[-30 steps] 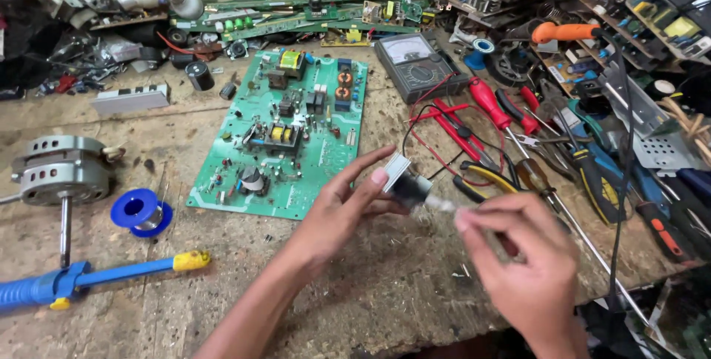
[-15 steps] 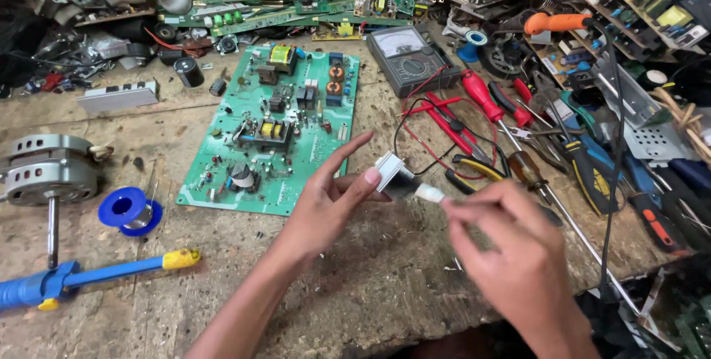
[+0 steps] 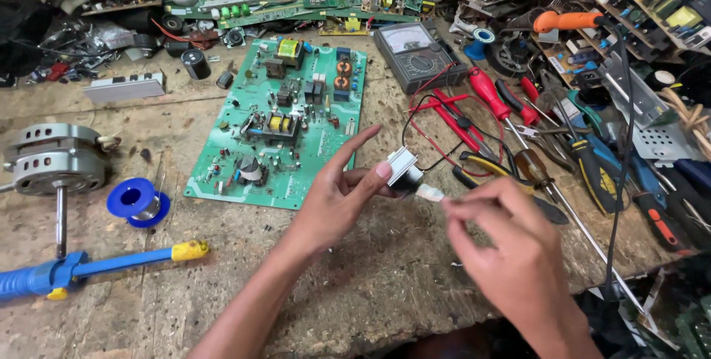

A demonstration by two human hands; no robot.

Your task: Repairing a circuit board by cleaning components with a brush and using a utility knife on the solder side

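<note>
left hand (image 3: pixel 337 196): thumb and fingers (image 3: pixel 383 171) pinch small silver-and-black component (image 3: pixel 404 168), forefinger stretched out free | right hand (image 3: pixel 511 251): fingertips nipped onto its white end piece (image 3: pixel 430 193) | component held above bench (image 3: pixel 355 285), just right of green circuit board (image 3: pixel 285 122), near red probes (image 3: pixel 452 114)

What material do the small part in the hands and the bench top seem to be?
Small part, held by the left hand: likely bare metal, pale grey with ridged fins; a white piece at its end looks plastic. Bench top: probably wood or chipboard, rough, matte, stained brown.
</note>
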